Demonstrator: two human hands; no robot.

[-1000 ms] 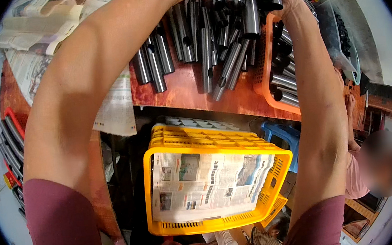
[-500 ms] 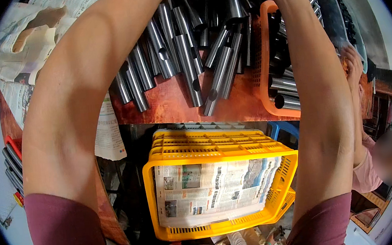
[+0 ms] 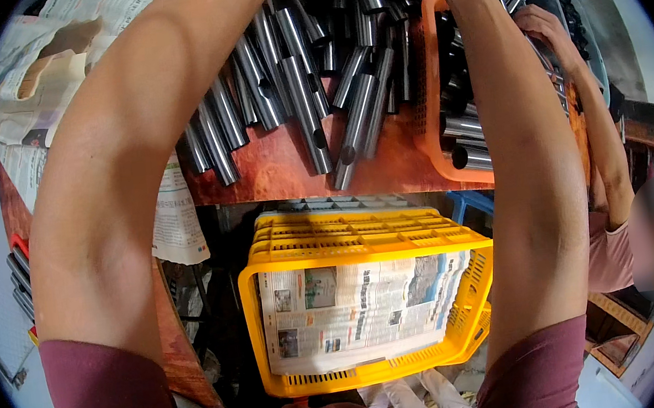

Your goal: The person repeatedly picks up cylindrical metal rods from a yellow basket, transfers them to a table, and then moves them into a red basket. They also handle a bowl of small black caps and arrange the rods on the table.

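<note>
I am reaching both arms over the pile of steel tubes [image 3: 308, 102] on the far table [image 3: 276, 173]; their long axes are running near to far. My hands are lying beyond the frame's top edge, so their grip is unclear.

Steel tubes [image 3: 307, 86]: a loose heap of short, polished grey metal cylinders with hollow dark ends, several with a round hole near one end. They lie on the reddish-brown worktop [image 3: 276, 173], fanned out and overlapping, long axes pointing mostly toward the worktop's near edge. One tube's end sits just short of that edge.
</note>
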